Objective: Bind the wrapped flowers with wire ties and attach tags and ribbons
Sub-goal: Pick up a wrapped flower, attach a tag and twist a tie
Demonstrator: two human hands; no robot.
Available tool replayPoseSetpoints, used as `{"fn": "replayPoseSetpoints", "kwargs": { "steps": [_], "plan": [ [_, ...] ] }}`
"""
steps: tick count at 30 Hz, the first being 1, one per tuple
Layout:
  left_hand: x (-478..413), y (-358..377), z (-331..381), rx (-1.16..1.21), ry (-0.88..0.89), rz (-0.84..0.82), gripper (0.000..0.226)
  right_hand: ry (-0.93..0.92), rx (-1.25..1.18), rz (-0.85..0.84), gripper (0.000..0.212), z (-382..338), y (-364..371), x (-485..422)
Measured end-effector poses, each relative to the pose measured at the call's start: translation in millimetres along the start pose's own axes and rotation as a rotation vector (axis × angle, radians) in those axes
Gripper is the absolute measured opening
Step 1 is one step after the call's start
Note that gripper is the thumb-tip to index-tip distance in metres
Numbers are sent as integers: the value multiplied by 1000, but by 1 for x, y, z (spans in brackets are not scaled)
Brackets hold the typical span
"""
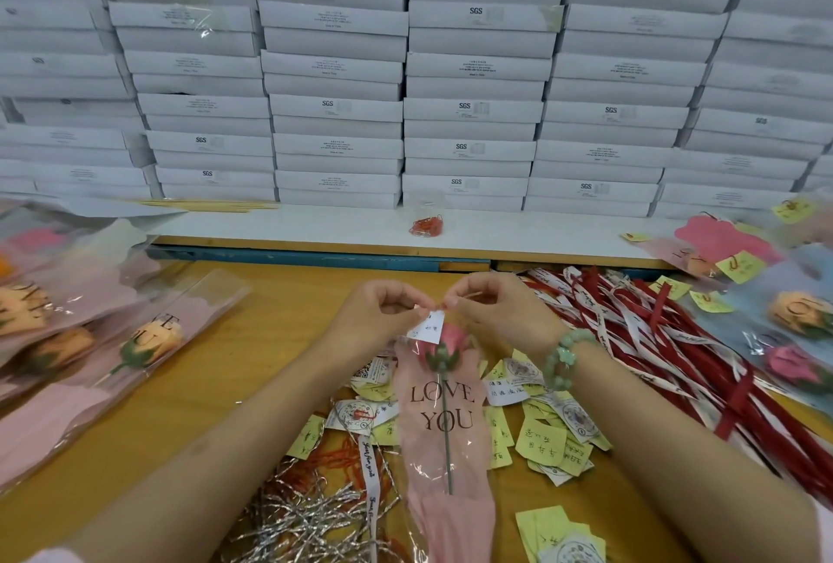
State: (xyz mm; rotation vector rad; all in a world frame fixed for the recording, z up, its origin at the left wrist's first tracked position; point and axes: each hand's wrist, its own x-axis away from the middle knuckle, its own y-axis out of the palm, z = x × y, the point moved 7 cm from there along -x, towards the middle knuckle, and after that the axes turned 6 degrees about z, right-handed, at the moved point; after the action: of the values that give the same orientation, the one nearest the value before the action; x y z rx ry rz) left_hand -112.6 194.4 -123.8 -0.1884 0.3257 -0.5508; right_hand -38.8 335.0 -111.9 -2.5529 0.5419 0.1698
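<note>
"LOVE YOU" printed on pink flower sleeve. "SGS" on stacked white boxes. Handwritten tags unreadable.

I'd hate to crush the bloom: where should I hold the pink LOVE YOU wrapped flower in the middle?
Probably low on the wrapped flower, below the print, where the stem runs inside the sleeve and gives something firm to pinch. Come from the near end, pinching from either side. The bloom sits up top, where left hand and right hand pinch the white tag.

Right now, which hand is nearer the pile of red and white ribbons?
Right. The right hand sits beside the ribbon pile; the left hand is farther, across the white tag.
</note>
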Motion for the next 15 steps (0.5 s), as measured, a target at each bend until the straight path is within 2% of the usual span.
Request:
{"fn": "replayPoseSetpoints", "kwargs": {
  "steps": [4, 15],
  "plan": [
    [0, -1, -2, 36, -31, 1, 10, -30, -88, 140, 10, -2, -16, -3],
    [0, -1, -3, 26, -39, 25, 10, 53, -238, 102, 5, 8, -13, -4]
  ]
}}
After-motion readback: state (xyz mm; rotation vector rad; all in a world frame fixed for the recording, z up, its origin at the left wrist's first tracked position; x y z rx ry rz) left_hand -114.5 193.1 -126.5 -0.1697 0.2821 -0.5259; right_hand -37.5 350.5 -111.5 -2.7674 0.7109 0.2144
